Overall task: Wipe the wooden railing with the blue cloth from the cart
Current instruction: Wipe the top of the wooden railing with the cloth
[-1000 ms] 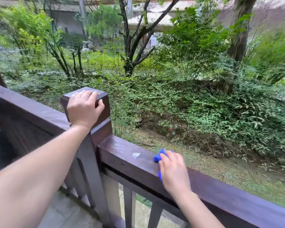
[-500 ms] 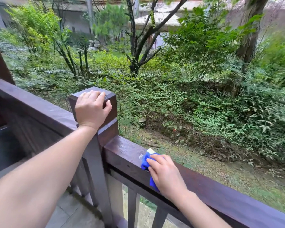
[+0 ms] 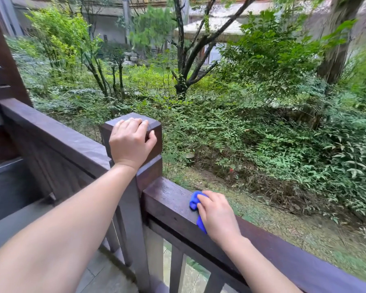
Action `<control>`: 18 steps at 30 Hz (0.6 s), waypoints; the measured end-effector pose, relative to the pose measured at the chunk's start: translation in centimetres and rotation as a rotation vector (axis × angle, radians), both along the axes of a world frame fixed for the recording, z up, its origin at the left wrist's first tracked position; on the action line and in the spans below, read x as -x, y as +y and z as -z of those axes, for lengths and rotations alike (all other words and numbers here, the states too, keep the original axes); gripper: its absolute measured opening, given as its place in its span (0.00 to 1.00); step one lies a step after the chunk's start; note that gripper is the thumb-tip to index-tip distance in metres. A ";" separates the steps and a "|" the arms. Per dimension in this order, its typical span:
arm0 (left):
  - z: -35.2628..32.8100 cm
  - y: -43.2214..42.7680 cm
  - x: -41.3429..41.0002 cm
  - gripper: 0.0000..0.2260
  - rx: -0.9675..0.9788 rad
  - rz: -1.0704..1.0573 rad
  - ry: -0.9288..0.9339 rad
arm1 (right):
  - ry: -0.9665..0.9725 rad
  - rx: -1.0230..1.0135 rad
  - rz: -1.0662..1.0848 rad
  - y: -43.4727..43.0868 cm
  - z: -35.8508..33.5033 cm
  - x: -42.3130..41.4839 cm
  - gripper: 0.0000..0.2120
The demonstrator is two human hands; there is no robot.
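Note:
A dark brown wooden railing (image 3: 169, 199) runs from the square corner post (image 3: 154, 127) down to the lower right. My right hand (image 3: 218, 216) presses a bunched blue cloth (image 3: 194, 203) onto the rail's top, a short way right of the post; most of the cloth is hidden under the palm. My left hand (image 3: 131, 142) grips the top of the corner post, fingers curled over its cap. The cart is out of view.
A second rail section (image 3: 57, 134) runs from the post back to the upper left, toward a dark wooden column (image 3: 0, 56). Vertical balusters (image 3: 176, 269) stand under the rail. Stone floor (image 3: 106, 273) lies below. Beyond the railing are shrubs and trees.
My right hand has slid the blue cloth left along the rail toward the corner post, over the pale spot that showed on the rail. My left hand has stayed on the post cap.

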State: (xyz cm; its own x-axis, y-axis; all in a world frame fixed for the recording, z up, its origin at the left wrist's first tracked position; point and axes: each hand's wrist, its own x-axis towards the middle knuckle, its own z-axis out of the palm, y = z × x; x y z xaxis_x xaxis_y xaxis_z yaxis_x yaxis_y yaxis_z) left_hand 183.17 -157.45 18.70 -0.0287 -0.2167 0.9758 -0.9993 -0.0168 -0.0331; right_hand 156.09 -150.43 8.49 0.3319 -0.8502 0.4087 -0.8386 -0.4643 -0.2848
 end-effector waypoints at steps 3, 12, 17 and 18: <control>0.0 0.0 0.0 0.09 0.015 0.004 -0.011 | 0.052 -0.038 -0.034 -0.5 -0.2 -4.0 0.13; 0.3 -0.5 -0.3 0.08 0.061 0.007 -0.011 | 0.111 -0.028 0.064 -4.0 -0.1 -9.7 0.10; 0.3 -0.3 -0.2 0.08 0.042 0.015 -0.023 | 0.134 -0.090 -0.184 -2.8 -0.1 -11.4 0.15; 0.4 -0.3 -0.2 0.08 0.043 0.017 -0.024 | 0.159 -0.063 -0.239 -2.4 0.0 -9.9 0.15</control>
State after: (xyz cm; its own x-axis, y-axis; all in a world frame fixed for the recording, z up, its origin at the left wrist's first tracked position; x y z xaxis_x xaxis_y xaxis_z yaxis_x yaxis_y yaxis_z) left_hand 183.41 -157.72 18.34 -0.0554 -0.1734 0.9833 -0.9984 -0.0021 -0.0566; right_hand 166.02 -152.82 8.47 0.5811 -0.7625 0.2845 -0.7442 -0.6393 -0.1935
